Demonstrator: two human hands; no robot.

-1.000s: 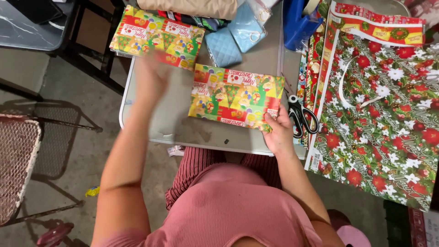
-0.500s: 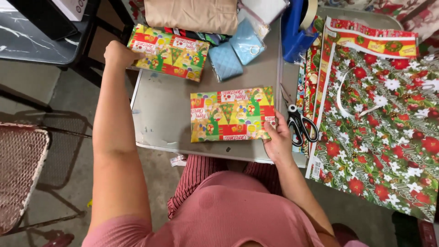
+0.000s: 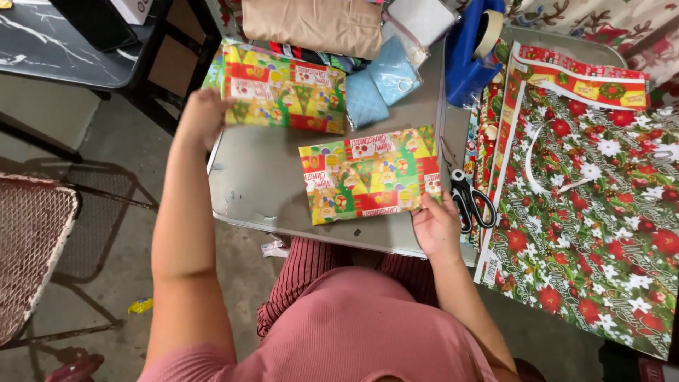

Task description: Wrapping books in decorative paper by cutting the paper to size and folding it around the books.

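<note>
A wrapped parcel [image 3: 368, 173] in bright festive paper lies flat on the grey table [image 3: 262, 191]. My right hand [image 3: 437, 225] rests on its lower right corner, fingers on the paper. A second wrapped parcel [image 3: 286, 88] in similar paper lies at the table's far left. My left hand [image 3: 204, 117] grips its left edge, arm stretched out over the table's left side.
Black-handled scissors [image 3: 472, 201] lie just right of the near parcel. Red floral wrapping sheets [image 3: 587, 205] cover the right. A blue tape dispenser [image 3: 470, 49], light blue pouches [image 3: 382, 85] and a tan folded cloth [image 3: 311, 25] sit at the back. A mesh chair [image 3: 28, 247] stands left.
My left hand swept from above the near parcel out to the far left parcel and took hold of its edge. My right hand stayed on the near parcel's corner.
</note>
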